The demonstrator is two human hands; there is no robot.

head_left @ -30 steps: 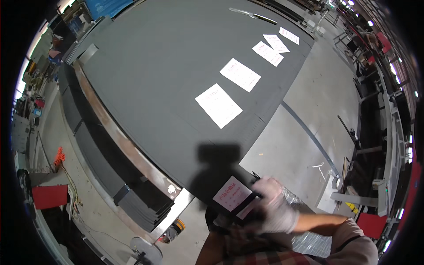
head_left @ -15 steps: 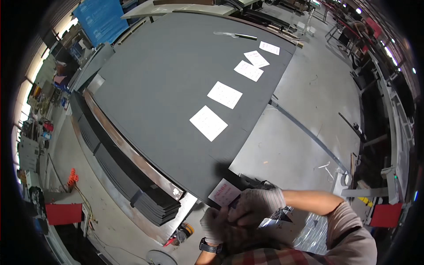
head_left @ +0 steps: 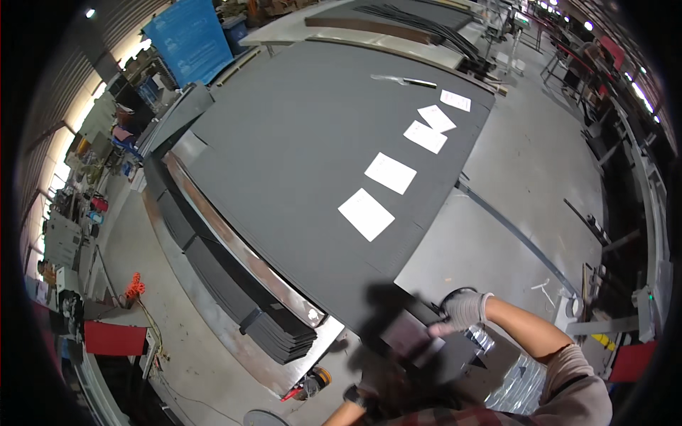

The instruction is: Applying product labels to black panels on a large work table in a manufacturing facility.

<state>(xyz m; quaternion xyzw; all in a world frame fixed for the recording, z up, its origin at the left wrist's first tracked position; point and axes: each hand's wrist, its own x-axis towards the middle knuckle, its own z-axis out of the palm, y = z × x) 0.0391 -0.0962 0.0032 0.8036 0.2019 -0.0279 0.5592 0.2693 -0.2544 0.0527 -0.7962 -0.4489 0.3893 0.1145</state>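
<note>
I see the right hand (head_left: 465, 312) well apart from the shadowed left hand (head_left: 374, 373) — earlier, they met beside the card (head_left: 406, 334) — neither grip can I tell.

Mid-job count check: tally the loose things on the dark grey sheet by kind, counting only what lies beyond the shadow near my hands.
White cards: 5
Slim black-ended tool: 1
Total: 6

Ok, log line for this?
right hand: gloved, near shadowed card | left hand: shadowed, grip unclear | five white cards on grey panel
</note>
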